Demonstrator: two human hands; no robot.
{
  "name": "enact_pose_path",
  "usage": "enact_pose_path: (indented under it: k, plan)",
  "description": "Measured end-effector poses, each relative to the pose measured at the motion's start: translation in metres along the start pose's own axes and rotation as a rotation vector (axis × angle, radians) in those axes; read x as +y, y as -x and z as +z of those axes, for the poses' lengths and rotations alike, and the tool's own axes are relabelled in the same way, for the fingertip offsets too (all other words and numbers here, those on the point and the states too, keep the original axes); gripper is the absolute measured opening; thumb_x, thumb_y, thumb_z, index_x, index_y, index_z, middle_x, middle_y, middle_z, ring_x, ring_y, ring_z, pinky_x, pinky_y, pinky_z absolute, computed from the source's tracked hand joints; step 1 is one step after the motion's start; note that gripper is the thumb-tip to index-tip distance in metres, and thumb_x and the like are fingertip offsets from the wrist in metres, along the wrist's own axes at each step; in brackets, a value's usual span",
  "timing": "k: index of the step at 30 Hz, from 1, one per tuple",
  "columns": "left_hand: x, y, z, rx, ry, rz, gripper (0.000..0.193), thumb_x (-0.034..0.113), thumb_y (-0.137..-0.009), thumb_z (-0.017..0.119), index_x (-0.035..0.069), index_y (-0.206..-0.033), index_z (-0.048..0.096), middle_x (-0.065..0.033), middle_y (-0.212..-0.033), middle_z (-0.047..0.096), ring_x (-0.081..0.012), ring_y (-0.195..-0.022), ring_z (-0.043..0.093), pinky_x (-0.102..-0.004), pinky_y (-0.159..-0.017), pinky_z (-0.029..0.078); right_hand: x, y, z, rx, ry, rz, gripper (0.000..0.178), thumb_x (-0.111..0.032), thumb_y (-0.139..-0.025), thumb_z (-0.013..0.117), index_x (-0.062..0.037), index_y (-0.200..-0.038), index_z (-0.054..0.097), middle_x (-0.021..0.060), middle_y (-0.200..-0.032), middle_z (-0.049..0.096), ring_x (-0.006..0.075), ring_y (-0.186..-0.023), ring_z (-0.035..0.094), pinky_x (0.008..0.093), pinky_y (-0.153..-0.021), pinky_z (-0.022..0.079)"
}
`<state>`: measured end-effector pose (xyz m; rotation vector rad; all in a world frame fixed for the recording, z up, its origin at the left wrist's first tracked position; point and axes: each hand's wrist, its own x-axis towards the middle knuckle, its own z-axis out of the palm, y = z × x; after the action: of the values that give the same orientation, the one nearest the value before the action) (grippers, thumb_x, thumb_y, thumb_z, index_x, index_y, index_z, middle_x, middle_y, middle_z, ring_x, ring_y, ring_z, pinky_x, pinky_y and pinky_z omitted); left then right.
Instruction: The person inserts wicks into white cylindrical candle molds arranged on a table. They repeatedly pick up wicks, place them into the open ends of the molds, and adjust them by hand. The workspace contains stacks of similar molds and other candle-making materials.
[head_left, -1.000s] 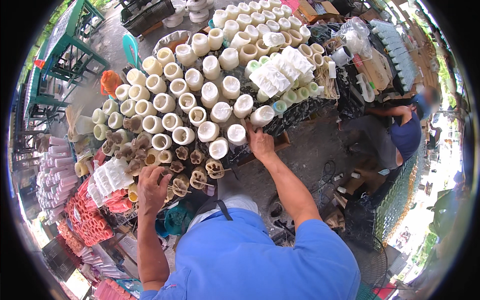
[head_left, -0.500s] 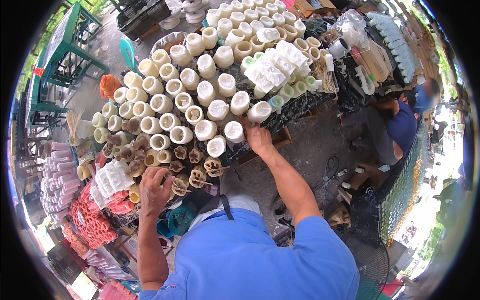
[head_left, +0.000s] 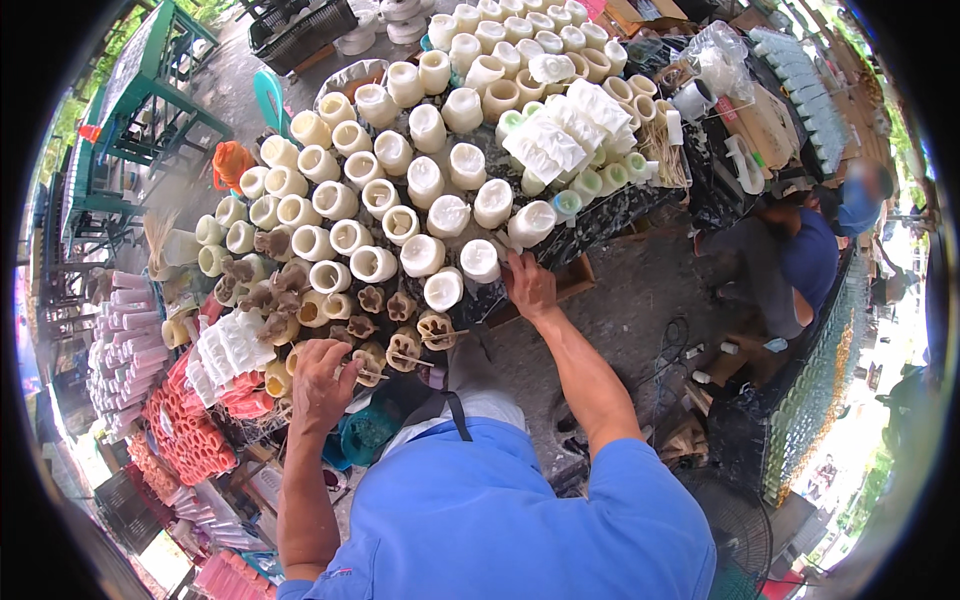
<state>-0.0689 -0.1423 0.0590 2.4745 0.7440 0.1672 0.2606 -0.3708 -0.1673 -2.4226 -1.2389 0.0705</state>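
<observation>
Many pale wax cups (head_left: pixel 424 180) stand close together on a dark-covered table; those nearest my right hand have whitish, wrinkled tops. My right hand (head_left: pixel 530 285) is at the table's near edge, fingertips drawn together between a round wax cup (head_left: pixel 480 261) and another wax cup (head_left: pixel 532 223). Whatever its fingers pinch is too small to make out. My left hand (head_left: pixel 322 378) hovers at the near left edge with bent fingers and the thumb apart, holding nothing visible. Beside it are brownish flower-shaped wax pieces (head_left: pixel 404 348), some with thin sticks across them.
White crumpled sheets (head_left: pixel 570 130) lie over cups at the right, and more white sheets (head_left: pixel 228 352) at the left. Pink cylinders (head_left: pixel 128 330) and red tubular pieces (head_left: pixel 190 430) are piled far left. Another person (head_left: pixel 800 250) sits at the right. A fan (head_left: pixel 725 530) stands behind me.
The view has shifted slightly, so the table appears a little further right. My right hand's fingers have drawn back and bent by the wax cups. My left hand has barely moved.
</observation>
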Motion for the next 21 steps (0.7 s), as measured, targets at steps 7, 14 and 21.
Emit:
enact_pose_path:
  k: [7,14,21]
  plan:
    - [0.005,0.004,0.001,-0.012,-0.007,0.061,0.024,0.013,-0.088,0.083,0.000,-0.107,0.075,-0.0166,-0.107,0.073,-0.0381,-0.104,0.068,-0.0478,-0.092,0.055,-0.006,-0.001,-0.007,0.036,0.058,-0.001,0.043,-0.012,-0.093,0.071,-0.0064,-0.134,0.060,0.0179,-0.103,0.063,0.0399,-0.080,0.075,0.0496,-0.066,0.062]
    - [0.001,0.013,-0.003,-0.017,-0.012,0.024,0.024,0.014,-0.089,0.083,0.000,-0.108,0.075,-0.0168,-0.108,0.073,-0.0382,-0.105,0.068,-0.0484,-0.094,0.054,-0.009,0.003,-0.002,0.074,0.059,-0.080,0.052,-0.010,-0.092,0.071,-0.0017,-0.141,0.058,0.0198,-0.110,0.067,0.0414,-0.078,0.073,0.0493,-0.067,0.062]
    - [0.010,0.017,-0.003,-0.011,0.009,-0.002,0.025,0.014,-0.088,0.085,0.000,-0.106,0.076,-0.0165,-0.108,0.073,-0.0381,-0.104,0.069,-0.0472,-0.091,0.055,-0.011,0.001,0.001,0.030,0.037,0.029,0.050,-0.012,-0.098,0.069,-0.0035,-0.146,0.058,0.0193,-0.104,0.070,0.0386,-0.084,0.076,0.0471,-0.070,0.064]
